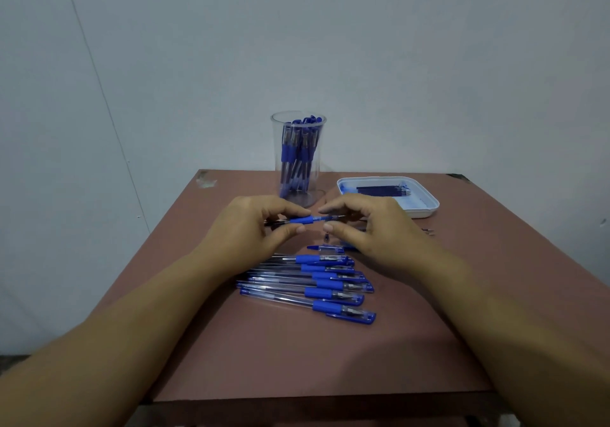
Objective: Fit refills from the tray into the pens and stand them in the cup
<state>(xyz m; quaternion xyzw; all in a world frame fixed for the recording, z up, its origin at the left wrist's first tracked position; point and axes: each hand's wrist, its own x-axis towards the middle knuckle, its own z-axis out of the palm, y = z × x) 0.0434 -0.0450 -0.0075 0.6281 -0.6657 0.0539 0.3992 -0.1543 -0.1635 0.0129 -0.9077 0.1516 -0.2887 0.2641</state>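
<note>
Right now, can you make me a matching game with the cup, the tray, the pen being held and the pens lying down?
1 cup
2 tray
3 held pen
4 loose pens

A in a row on the table
B pinched by the left hand
C holds dark refills
D has upright pens in it

Pairs: 1-D, 2-C, 3-B, 4-A

On the reddish-brown tabletop (297, 360) I see a clear cup (298, 159), a white tray (425, 210) right of it, and loose pens (313, 288) nearer.
</note>
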